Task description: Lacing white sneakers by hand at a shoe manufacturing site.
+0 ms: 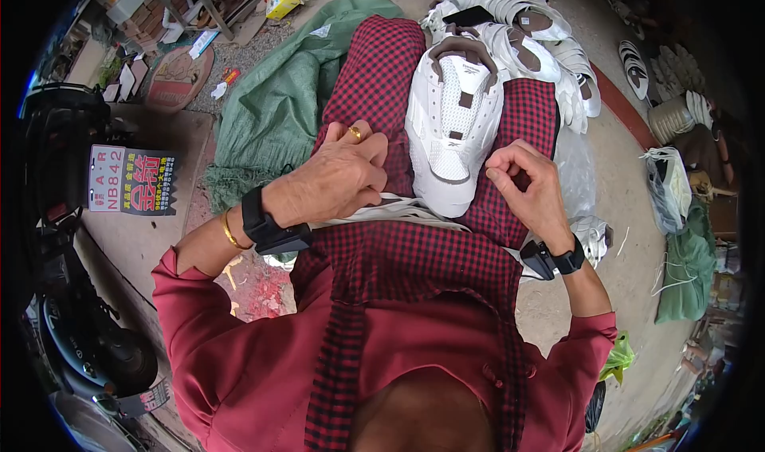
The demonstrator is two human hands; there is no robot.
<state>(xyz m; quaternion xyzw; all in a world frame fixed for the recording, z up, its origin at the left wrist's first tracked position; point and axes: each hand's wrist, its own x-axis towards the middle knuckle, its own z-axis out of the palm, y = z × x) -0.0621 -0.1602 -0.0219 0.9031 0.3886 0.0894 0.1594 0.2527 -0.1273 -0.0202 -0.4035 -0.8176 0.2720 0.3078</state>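
A white sneaker (456, 125) with a brown collar lining rests on my lap between my thighs, its toe pointing toward me. No laces cross its open front. To its left, my left hand (343, 169) is closed with the fingers curled inward; whatever they hold, if anything, is hidden. My right hand (527, 183) pinches thumb and forefinger together right of the toe, on something too small to make out. White laces (398, 211) lie across the red-and-black checked apron (390, 257), just below the shoe's toe and by my left hand.
Beyond my knees lies a heap of white shoes (550, 26) with a dark flat object (468, 16) on it. A green woven sack (275, 101) spreads to the left. A motor scooter (88, 340) stands at far left. More bagged shoes (668, 183) sit at right.
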